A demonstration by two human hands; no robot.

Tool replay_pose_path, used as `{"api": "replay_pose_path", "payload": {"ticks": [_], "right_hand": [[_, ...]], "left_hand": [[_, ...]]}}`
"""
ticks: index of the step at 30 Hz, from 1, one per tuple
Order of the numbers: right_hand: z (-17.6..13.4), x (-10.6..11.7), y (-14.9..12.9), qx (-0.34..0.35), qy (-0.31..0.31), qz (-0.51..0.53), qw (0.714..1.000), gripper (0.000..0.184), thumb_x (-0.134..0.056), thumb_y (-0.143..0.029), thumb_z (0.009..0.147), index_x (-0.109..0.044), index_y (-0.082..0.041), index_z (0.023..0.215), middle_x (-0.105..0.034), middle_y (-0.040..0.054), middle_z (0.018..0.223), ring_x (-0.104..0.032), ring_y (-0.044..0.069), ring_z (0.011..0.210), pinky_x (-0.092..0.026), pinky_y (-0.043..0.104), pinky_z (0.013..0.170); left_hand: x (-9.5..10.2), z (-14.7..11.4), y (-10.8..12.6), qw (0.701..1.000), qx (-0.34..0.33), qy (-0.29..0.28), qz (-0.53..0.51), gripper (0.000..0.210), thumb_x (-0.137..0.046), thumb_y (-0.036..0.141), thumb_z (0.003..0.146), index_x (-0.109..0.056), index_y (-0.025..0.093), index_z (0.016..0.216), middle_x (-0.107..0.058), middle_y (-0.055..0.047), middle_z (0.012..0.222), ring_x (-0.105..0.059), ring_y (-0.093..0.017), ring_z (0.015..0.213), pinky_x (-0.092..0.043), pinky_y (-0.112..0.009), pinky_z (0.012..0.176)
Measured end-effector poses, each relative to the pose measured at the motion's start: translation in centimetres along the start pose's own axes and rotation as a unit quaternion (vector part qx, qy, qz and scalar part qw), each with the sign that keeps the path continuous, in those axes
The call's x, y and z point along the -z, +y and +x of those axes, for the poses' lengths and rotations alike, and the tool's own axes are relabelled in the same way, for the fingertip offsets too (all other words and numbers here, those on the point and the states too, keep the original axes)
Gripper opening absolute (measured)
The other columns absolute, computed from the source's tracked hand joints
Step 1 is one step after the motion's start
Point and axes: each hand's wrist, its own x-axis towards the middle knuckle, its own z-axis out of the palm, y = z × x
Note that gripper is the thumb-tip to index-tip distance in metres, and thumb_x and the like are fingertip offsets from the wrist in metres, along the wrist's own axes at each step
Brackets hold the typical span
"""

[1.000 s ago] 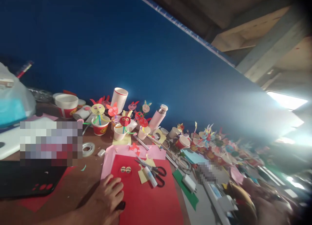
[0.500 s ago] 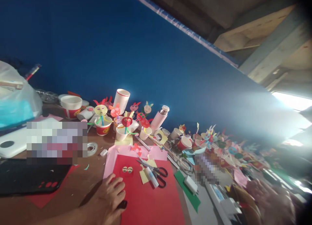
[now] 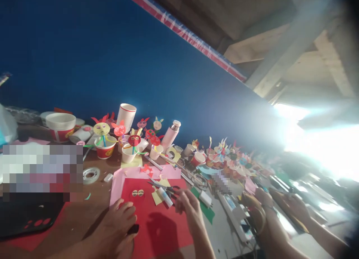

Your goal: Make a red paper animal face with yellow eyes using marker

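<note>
My left hand [image 3: 120, 216] rests on the left edge of the red paper [image 3: 151, 219], fingers curled, with a small black object [image 3: 134, 229] under them; its kind is hidden. My right hand [image 3: 189, 206] hovers over the paper's right side, fingers bent and apart, casting a shadow below. Close to its fingertips are the handles of the scissors [image 3: 160, 185] and a glue stick [image 3: 165, 197]. Under these lies a yellow paper scrap [image 3: 156, 199]. Two pale discs with dark marks, like paper eyes [image 3: 138, 193], lie together on the red paper.
Paper-cup figures [image 3: 130, 152] with paper-disc heads stand along the blue wall, beside a pink flask [image 3: 170, 135] and stacked cups [image 3: 61, 126]. A tape roll [image 3: 91, 175] lies left, a power strip [image 3: 235, 218] right. Another person's hands [image 3: 265, 199] are at far right.
My right hand has come into view over the scissors' handles. My left hand stays at the paper's edge. The view has swung right, and another person's hands show more clearly.
</note>
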Motion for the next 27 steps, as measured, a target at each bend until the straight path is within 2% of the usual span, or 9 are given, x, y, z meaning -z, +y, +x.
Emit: {"api": "replay_pose_path", "payload": {"ticks": [4, 7, 9, 14, 17, 21, 27], "right_hand": [[-0.8, -0.7, -1.1, 0.007, 0.024, -0.011, 1.0, 0.03, -0.057, -0.057, 0.076, -0.07, -0.03, 0.074, -0.064, 0.0061, 0.057, -0.067, 0.025, 0.064, -0.049, 0.033, 0.048], [-2.8, -3.8, -1.2, 0.016, 0.03, -0.016, 0.999, 0.032, -0.057, -0.058, 0.076, -0.069, -0.029, 0.072, -0.061, 0.0038, 0.053, -0.066, 0.023, 0.059, -0.047, 0.029, 0.045], [-5.1, -7.8, -0.6, 0.023, 0.023, -0.02, 0.999, 0.03, -0.059, -0.057, 0.075, -0.069, -0.029, 0.073, -0.06, 0.0015, 0.051, -0.063, 0.021, 0.053, -0.043, 0.027, 0.04], [-11.2, -20.0, 2.5, 0.016, -0.04, -0.017, 0.999, 0.02, -0.073, -0.048, 0.068, -0.067, -0.029, 0.067, -0.057, -0.0003, 0.045, -0.055, 0.018, 0.04, -0.036, 0.026, 0.033], [-13.4, -24.1, 3.9, 0.003, -0.067, -0.006, 0.998, 0.022, -0.066, -0.049, 0.075, -0.067, -0.03, 0.064, -0.052, -0.001, 0.04, -0.049, 0.017, 0.034, -0.035, 0.027, 0.031], [-14.7, -25.0, 5.0, -0.017, -0.071, 0.011, 0.997, 0.03, -0.056, -0.054, 0.08, -0.067, -0.031, 0.065, -0.043, -0.0024, 0.036, -0.043, 0.016, 0.03, -0.034, 0.027, 0.03], [-15.2, -24.7, 5.8, -0.037, -0.078, 0.022, 0.996, 0.03, -0.059, -0.054, 0.077, -0.067, -0.028, 0.067, -0.042, -0.0039, 0.037, -0.045, 0.016, 0.032, -0.034, 0.027, 0.032]], "left_hand": [[0.2, -0.3, 0.0, 1.0, -0.004, 0.015, -0.016, 0.016, -0.058, 0.019, 0.083, -0.064, 0.022, 0.097, -0.063, -0.006, 0.111, -0.051, -0.029, 0.111, -0.023, -0.053, 0.105], [0.2, -0.3, 0.0, 0.999, -0.013, 0.019, -0.024, 0.018, -0.057, 0.017, 0.082, -0.063, 0.022, 0.098, -0.063, -0.007, 0.111, -0.051, -0.028, 0.11, -0.024, -0.053, 0.105], [0.0, -0.2, -0.1, 0.999, -0.012, 0.02, -0.03, 0.018, -0.057, 0.018, 0.082, -0.064, 0.022, 0.098, -0.063, -0.008, 0.111, -0.051, -0.029, 0.11, -0.024, -0.054, 0.104], [0.3, -0.1, -0.1, 0.999, -0.009, 0.011, -0.032, 0.015, -0.056, 0.02, 0.084, -0.065, 0.021, 0.097, -0.064, -0.008, 0.111, -0.052, -0.029, 0.111, -0.024, -0.055, 0.104], [1.1, -0.1, 0.2, 1.0, -0.009, 0.003, -0.03, 0.015, -0.055, 0.021, 0.087, -0.065, 0.021, 0.098, -0.064, -0.007, 0.112, -0.053, -0.028, 0.11, -0.025, -0.053, 0.104], [2.0, -0.2, 0.6, 0.999, -0.012, 0.0, -0.038, 0.016, -0.051, 0.025, 0.091, -0.065, 0.02, 0.096, -0.064, -0.007, 0.107, -0.053, -0.027, 0.107, -0.027, -0.052, 0.103], [2.1, -0.2, 0.6, 0.999, -0.012, -0.001, -0.038, 0.018, -0.05, 0.029, 0.093, -0.065, 0.02, 0.097, -0.064, -0.008, 0.108, -0.052, -0.028, 0.108, -0.026, -0.052, 0.102]]}}
